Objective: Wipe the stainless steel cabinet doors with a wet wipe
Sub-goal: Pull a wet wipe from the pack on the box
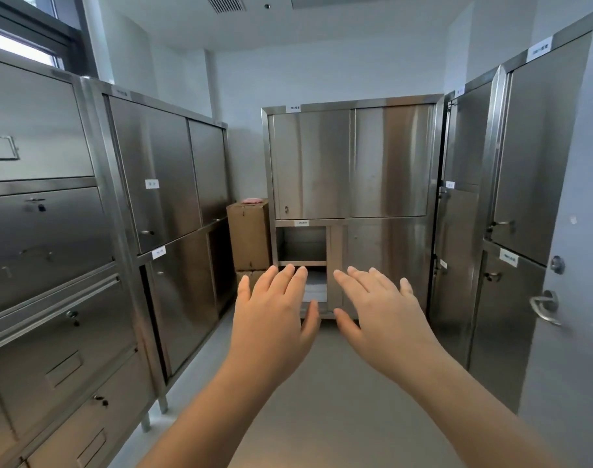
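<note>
Left hand (275,309) and right hand (379,309) raised side by side mid-frame, backs toward camera, fingers straight and spread, both released, gripping nothing. Beyond fingertips: stainless steel cabinet (389,238) against far wall, upper doors (352,163) closed, lower left compartment (302,244) open (shelf visible inside). Cardboard box (249,234) just beside cabinet's left side, pink object (254,200) on top. Left cabinet row (160,173) and right cabinet row (538,146) line side walls, small white labels on several doors. Lever handle (543,307) at far right

Open floor aisle between steel cabinets
Far cabinet (352,163) ahead; cardboard box (249,234) fills its left corner; floor (322,383) bare.
</note>
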